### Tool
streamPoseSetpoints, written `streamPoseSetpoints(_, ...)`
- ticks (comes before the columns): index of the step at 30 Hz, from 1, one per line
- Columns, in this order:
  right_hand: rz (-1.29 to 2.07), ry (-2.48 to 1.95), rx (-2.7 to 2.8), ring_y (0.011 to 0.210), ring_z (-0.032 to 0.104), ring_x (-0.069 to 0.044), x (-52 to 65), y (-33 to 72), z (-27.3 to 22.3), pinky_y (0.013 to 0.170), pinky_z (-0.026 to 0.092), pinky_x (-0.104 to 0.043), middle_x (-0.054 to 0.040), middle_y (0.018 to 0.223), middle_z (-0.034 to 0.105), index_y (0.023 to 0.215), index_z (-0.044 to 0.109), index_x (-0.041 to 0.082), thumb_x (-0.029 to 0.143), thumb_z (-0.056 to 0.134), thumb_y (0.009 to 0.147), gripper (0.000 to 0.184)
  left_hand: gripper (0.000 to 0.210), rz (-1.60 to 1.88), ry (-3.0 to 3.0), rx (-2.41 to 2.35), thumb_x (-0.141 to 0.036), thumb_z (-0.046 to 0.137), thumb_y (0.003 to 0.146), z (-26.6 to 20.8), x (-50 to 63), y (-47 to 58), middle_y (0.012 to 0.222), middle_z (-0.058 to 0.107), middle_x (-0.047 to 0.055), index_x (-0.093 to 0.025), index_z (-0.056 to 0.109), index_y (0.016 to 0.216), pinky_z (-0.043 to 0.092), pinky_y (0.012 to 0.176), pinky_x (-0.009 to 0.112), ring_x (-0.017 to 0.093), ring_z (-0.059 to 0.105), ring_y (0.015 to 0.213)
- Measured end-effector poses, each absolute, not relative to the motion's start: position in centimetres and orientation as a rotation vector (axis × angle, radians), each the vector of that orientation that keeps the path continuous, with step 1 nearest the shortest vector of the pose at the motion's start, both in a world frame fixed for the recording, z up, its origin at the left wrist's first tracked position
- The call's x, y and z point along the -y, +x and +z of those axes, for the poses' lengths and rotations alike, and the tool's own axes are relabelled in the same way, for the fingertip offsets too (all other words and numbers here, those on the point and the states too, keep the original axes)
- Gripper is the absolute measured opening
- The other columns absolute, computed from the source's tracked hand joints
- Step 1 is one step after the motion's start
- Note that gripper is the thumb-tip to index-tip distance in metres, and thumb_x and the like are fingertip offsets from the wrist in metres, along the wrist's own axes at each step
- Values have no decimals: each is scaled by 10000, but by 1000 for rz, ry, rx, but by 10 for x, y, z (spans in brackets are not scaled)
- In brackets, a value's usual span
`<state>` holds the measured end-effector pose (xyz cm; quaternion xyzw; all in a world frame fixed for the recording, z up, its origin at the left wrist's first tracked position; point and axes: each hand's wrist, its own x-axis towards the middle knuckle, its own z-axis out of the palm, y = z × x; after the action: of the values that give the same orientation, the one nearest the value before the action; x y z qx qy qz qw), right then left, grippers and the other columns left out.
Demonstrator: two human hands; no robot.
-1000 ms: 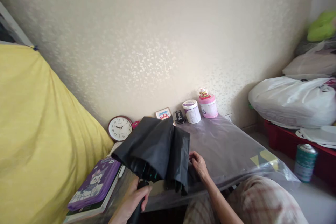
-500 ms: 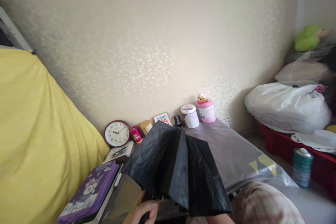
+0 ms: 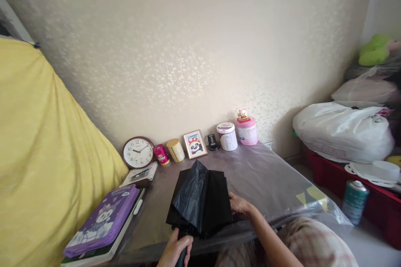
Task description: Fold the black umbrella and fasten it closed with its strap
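A black folding umbrella (image 3: pixel 216 202), its canopy collapsed into loose folds, is held over the near edge of the table. My left hand (image 3: pixel 177 248) is wrapped round its dark handle at the bottom. At the canopy's right edge is my right hand (image 3: pixel 239 205), closed on the fabric there, with some fingertips hidden behind the folds. One lighter, shiny flap of the canopy stands up in the middle and points away from me.
Along the wall stand a round clock (image 3: pixel 138 152), a pink can (image 3: pixel 161 154), a yellow-lidded jar (image 3: pixel 176 150), a picture frame (image 3: pixel 195 144) and two tubs (image 3: pixel 227 137). A purple case (image 3: pixel 102 221) lies left on the plastic-covered table (image 3: pixel 260 175). A spray can (image 3: pixel 355 202) stands right.
The canopy has gone from fanned out wide to narrow, gathered folds. My right hand has come out from beneath it to its right side. The picture frame now shows fully.
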<state>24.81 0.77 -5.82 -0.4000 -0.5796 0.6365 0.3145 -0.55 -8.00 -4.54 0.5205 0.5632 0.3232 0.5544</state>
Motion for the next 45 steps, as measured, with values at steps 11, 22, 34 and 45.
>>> streamPoseSetpoints(11,1592,-1327,1660,465,486,-65,-5,296,-44,449,398,-173,53,573,568,716,550,167,127,494,561,170,279,774,1092,-1478,-420,548,669,-68,77,-1,481,492,-96,-231,370,771,338,336,190,79,426,337)
streamPoseSetpoints(22,1607,-1501,2048,521,540,-93,-21,308,-27,479,421,-184,34,548,564,689,565,164,82,494,541,184,478,747,1005,-1515,-501,544,682,-59,82,10,464,484,-105,-222,356,1020,321,323,177,88,426,324)
streamPoseSetpoints(34,1720,-1399,2059,372,472,-72,-50,319,-48,382,327,-185,2,520,610,633,484,184,540,504,689,361,561,826,910,-1453,-335,542,685,-58,78,17,438,501,-85,-179,325,1178,314,343,200,101,397,323)
streamPoseSetpoints(45,1450,-1431,2079,452,500,-102,-31,320,-40,462,361,-220,8,540,599,687,529,171,663,510,627,496,537,767,1025,-1471,-321,580,726,-58,66,13,451,490,-93,-171,328,1176,367,394,218,100,429,345)
